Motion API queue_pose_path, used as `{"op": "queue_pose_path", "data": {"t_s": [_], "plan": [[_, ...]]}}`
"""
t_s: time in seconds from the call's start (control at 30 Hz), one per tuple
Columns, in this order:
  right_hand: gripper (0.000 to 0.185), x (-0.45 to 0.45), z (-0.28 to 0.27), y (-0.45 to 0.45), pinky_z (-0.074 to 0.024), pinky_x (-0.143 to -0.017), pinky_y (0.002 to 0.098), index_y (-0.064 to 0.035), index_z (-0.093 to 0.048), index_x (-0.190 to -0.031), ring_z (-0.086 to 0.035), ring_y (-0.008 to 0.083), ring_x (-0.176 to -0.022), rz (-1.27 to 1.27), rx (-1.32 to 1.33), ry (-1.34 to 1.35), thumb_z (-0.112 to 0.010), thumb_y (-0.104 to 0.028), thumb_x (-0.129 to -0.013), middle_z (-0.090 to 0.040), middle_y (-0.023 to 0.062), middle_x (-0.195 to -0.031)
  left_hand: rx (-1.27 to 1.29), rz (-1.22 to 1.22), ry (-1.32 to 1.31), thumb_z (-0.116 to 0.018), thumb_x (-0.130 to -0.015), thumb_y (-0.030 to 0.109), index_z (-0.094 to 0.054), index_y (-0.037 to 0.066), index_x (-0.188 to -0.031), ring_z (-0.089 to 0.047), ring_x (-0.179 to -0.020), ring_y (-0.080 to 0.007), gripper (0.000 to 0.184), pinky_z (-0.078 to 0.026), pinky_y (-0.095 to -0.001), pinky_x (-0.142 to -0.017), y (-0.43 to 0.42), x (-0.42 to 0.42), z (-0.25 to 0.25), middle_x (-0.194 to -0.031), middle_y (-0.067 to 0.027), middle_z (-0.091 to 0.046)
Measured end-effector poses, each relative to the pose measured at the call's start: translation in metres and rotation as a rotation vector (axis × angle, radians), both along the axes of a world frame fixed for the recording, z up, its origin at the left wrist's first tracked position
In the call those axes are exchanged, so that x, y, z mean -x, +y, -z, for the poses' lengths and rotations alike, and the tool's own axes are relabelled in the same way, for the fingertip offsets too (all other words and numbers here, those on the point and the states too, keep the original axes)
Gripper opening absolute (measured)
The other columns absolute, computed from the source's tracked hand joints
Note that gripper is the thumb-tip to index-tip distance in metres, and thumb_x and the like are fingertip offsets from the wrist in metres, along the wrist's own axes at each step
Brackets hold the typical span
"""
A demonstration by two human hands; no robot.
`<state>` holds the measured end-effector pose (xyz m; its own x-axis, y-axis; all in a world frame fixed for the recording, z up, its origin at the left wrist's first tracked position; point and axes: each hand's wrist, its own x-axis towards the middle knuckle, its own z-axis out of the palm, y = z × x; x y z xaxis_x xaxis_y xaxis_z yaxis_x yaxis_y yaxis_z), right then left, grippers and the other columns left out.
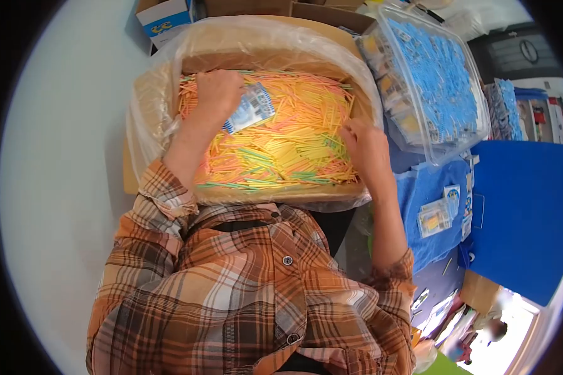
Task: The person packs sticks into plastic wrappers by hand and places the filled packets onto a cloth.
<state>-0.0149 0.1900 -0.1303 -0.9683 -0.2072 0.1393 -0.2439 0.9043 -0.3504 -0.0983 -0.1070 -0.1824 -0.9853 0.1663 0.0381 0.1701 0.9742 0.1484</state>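
Your left hand (220, 92) is over the left part of the box (131, 169), its back to the camera and its fingers curled in and pointing down toward the sticks (281, 147). The small packet (251, 111) lies at the inner side of that hand, slanting across the sticks; one edge runs behind the hand and wrist, while its printed face shows to the right of them. You have the fingertips turned away, so I cannot tell whether they grip the packet or only rest against it. Your right hand (368, 150) is at the right side of the box, well apart from the packet. Its fingers are bent and drawn narrow, with the tips over the sticks near the right wall; I cannot tell whether a stick is pinched between them. The sticks, yellow, orange, pink and green, spread beneath both your hands, and clear plastic (256, 28) lines the box and folds over its rim.
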Motion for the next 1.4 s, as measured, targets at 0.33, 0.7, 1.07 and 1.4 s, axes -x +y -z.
{"op": "queue_pose_path", "data": {"t_s": [0.33, 0.7, 1.07, 1.4], "plan": [[0.014, 0.042, 0.016, -0.041, -0.0506, -0.073, 0.0406, -0.0019, -0.062, -0.083, -0.061, 0.0309, -0.088, -0.499, -0.236, -0.162, -0.066, -0.012, -0.074, -0.059, 0.0133, -0.088, -0.829, 0.040, -0.068, -0.060, -0.087, 0.016, -0.064, 0.004, -0.095, -0.064, -0.070, -0.0142, 0.014, -0.050, -0.0330, -0.063, 0.022, 0.003, -0.005, -0.076, -0.0080, -0.066], [0.007, 0.030, 0.031, -0.055, -0.0460, -0.066, 0.0306, -0.0089, -0.060, -0.081, -0.053, 0.0184, -0.087, -0.693, -0.759, 0.059, -0.058, -0.008, -0.074, -0.053, 0.0033, -0.083, -1.790, -0.132, -0.539, -0.063, -0.088, 0.013, -0.060, 0.000, -0.104, -0.062, -0.080, -0.0081, 0.020, -0.053, -0.0249, -0.067, 0.029, -0.002, -0.022, -0.093, -0.0050, -0.066], [0.007, 0.019, -0.003, -0.041, -0.0346, -0.080, 0.0370, -0.0095, -0.055, -0.084, -0.046, 0.0201, -0.093, -0.568, -0.734, 0.223, -0.054, -0.012, -0.077, -0.051, 0.0053, -0.086, -1.664, 0.067, -0.610, -0.066, -0.087, 0.013, -0.063, 0.003, -0.100, -0.063, -0.075, -0.0073, 0.018, -0.053, -0.0239, -0.066, 0.023, -0.001, -0.016, -0.091, -0.0034, -0.067], [0.008, 0.005, -0.021, -0.051, -0.0468, -0.058, 0.0361, -0.0041, -0.050, -0.091, -0.064, 0.0256, -0.065, -0.589, -0.635, -0.137, -0.051, -0.007, -0.084, -0.061, 0.0094, -0.072, -0.670, 0.882, -0.471, -0.067, -0.074, 0.009, -0.063, -0.002, -0.079, -0.061, -0.080, -0.0332, 0.013, -0.047, -0.0408, -0.069, 0.064, -0.046, -0.010, -0.089, -0.0152, -0.061]]}}
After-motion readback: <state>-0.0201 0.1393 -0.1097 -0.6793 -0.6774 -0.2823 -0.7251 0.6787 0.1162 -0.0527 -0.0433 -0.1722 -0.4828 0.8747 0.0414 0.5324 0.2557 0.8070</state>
